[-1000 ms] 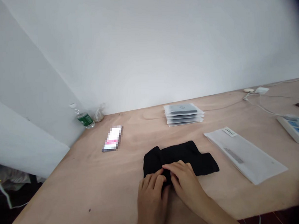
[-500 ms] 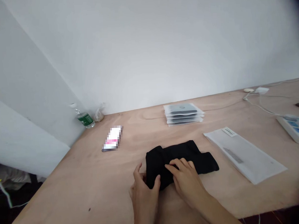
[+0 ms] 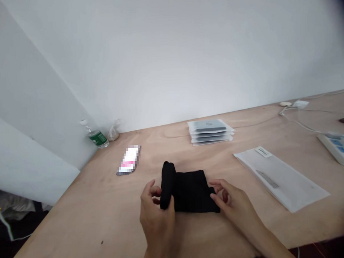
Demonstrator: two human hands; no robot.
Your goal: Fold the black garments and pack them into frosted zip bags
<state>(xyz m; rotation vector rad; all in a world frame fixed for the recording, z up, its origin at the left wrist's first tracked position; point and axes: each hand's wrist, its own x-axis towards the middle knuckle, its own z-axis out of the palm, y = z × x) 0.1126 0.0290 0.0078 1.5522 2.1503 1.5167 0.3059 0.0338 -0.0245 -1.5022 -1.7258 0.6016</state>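
A black cloth (image 3: 191, 192) lies on the wooden table, with its left part rolled or folded up into a thick upright-looking edge. My left hand (image 3: 156, 210) grips this thick left part between thumb and fingers. At the cloth's right end, my right hand (image 3: 232, 202) pinches the edge with thumb and curled fingers. A flat translucent bag (image 3: 283, 179) with a white label lies to the right of my right hand.
Behind the cloth is a stack of packed flat items (image 3: 210, 131) near the wall. A phone (image 3: 129, 160), a bottle (image 3: 98, 138) and a small plastic bag (image 3: 113, 133) are at the left. Cables and a power strip (image 3: 337, 147) lie at the right.
The cloth has shifted left and its left part is now folded up narrower. My right hand has moved from the cloth's middle to its right end; my left hand has moved slightly left.
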